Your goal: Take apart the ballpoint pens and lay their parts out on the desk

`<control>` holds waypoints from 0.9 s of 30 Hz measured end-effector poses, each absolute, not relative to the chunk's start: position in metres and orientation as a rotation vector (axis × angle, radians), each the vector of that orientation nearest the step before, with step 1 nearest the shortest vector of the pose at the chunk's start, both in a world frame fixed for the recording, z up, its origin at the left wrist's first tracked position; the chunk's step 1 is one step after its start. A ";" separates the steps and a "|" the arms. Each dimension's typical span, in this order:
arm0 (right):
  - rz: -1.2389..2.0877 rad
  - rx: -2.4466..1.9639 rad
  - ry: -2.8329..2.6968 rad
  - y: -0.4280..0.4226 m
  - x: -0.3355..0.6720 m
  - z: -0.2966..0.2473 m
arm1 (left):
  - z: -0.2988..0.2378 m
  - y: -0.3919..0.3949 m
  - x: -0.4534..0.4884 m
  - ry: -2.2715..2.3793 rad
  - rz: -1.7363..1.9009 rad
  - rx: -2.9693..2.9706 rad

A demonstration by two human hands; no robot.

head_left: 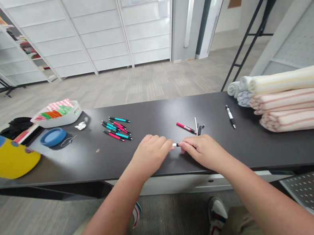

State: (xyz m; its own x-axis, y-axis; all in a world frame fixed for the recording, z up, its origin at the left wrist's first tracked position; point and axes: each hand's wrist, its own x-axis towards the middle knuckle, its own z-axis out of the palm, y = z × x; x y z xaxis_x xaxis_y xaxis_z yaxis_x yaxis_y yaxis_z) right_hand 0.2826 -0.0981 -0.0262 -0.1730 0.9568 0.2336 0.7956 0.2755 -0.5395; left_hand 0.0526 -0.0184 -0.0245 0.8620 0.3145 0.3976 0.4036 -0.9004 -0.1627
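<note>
Between my two hands, just above the front of the dark table (pixel 144 115), is a white and black pen (pixel 175 145). My left hand (pixel 153 152) has its fingers closed on the white end, and my right hand (pixel 203 150) pinches the black end; the fingers cover the rest. Just beyond the right hand lie a red pen barrel (pixel 185 128), a thin white refill (pixel 196 123) and small black pen parts (pixel 199 129). Farther right lies a white and black pen (pixel 230 116). A pile of red and blue pens (pixel 116 128) rests to the left.
Rolled towels (pixel 296 97) are stacked at the right end. On the left are a white basket (pixel 66 118) with colourful contents, a blue round lid (pixel 53 137), a crumpled white piece (pixel 80 125) and a yellow and blue container (pixel 2 155). White cabinets (pixel 92 27) stand beyond the table.
</note>
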 end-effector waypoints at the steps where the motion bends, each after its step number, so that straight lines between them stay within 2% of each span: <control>1: 0.406 -1.567 -2.009 -0.098 0.283 -0.026 | -0.024 -0.019 0.055 -0.541 -0.526 -2.781; 12: 0.413 -1.536 -1.957 -0.096 0.287 -0.030 | -0.025 -0.021 0.058 -0.708 -0.430 -2.814; 20: 0.074 -1.514 -2.088 -0.094 0.287 -0.036 | -0.023 -0.017 0.058 -0.902 -0.358 -3.034; 27: 0.036 -1.480 -2.108 -0.098 0.288 -0.037 | -0.022 -0.016 0.054 -0.914 -0.325 -3.094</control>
